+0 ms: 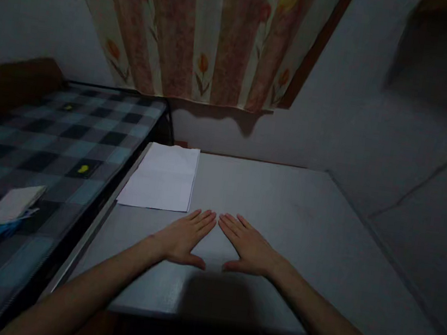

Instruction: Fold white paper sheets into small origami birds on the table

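Both of my hands lie flat, palm down, on a grey table (302,227). My left hand (183,236) and my right hand (248,245) point inward, their fingertips almost touching in the middle. The fingers of each are stretched out and hold nothing. A white sheet of paper (162,177) lies on the table's far left part, just beyond my left hand and not touched by it.
A bed with a checked blue and black cover (54,140) runs along the table's left side, with a few papers (8,205) on it. A flowered curtain (208,33) hangs on the wall behind. Bare floor (428,205) lies to the right.
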Tool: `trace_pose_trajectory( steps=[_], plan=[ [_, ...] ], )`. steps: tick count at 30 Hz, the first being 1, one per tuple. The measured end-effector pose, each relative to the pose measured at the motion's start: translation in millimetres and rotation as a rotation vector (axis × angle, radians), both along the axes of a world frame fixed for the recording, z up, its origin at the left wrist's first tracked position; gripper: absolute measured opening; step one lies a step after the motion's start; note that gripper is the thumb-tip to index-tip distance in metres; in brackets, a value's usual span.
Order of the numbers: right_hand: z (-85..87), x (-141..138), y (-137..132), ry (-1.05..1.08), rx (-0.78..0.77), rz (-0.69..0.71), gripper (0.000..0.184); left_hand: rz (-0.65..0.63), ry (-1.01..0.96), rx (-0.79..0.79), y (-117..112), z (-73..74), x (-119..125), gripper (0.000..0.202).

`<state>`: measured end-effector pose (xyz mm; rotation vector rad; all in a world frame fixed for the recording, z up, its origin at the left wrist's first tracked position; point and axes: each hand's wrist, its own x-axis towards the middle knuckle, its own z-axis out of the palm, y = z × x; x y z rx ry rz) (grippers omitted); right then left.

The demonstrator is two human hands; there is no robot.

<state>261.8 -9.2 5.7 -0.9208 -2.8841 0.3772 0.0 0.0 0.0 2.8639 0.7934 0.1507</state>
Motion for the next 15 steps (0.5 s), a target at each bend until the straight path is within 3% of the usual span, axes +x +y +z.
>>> trace_pose_trajectory(
  steps=[4,6,8,10,12,15],
  plan=[
    [-5.4,5,-3,0.134,0.076,-0.117,0.07,-0.004,-0.21,0.076,-2,-0.4,1,0.071],
    [-6.0,6,-3,0.277,0.114,-0.214,0.038,0.088,-0.345,0.172,1,-0.2,-6,0.045],
    [-5.3,7,-2,0.433,0.107,-0.306,0.02,0.238,-0.416,0.275,8,1.0,-19,0.033],
    [-4.1,9,2,0.558,0.07,-0.397,0.017,0.382,-0.389,0.335,19,2.7,-35,0.039],
    [-3.9,12,7,0.632,0.032,-0.493,0.016,0.492,-0.278,0.345,30,2.6,-53,0.061],
    [-6.1,17,14,0.661,-0.012,-0.586,0.015,0.573,-0.118,0.24,44,-3.2,-75,0.079]
  ],
)
